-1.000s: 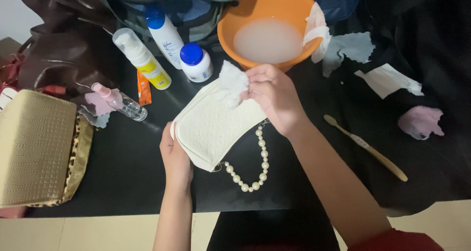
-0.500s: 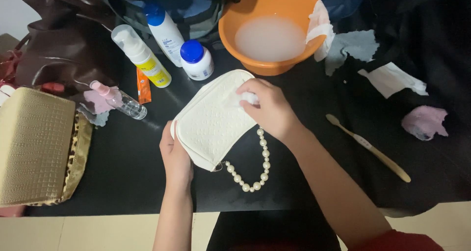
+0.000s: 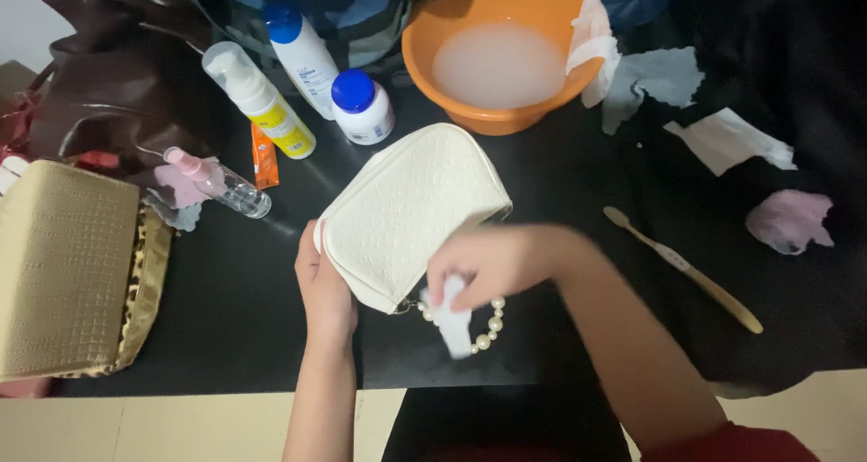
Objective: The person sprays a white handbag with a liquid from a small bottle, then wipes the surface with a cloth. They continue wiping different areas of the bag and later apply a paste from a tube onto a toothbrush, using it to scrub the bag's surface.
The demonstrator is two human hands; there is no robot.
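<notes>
A cream textured handbag (image 3: 406, 214) lies on the black table (image 3: 235, 308). My left hand (image 3: 323, 290) grips its near left edge. My right hand (image 3: 492, 263) is blurred at the bag's near corner, pinching a small white wipe (image 3: 452, 317) against it. The bag's pearl bead handle (image 3: 483, 331) hangs below the bag, partly hidden by the wipe and my fingers.
An orange bowl (image 3: 433, 60) of cloudy liquid stands at the back. Bottles (image 3: 298, 51), a white jar (image 3: 358, 108) and a small spray bottle (image 3: 221, 184) stand left of it. A wooden toothbrush (image 3: 682, 268) and crumpled tissues (image 3: 727, 141) lie right. A gold purse (image 3: 63, 272) sits at the left edge.
My right hand has swept with the wipe from the bag's far corner down across it to the near corner by the pearls. The left hand has stayed on the bag's edge.
</notes>
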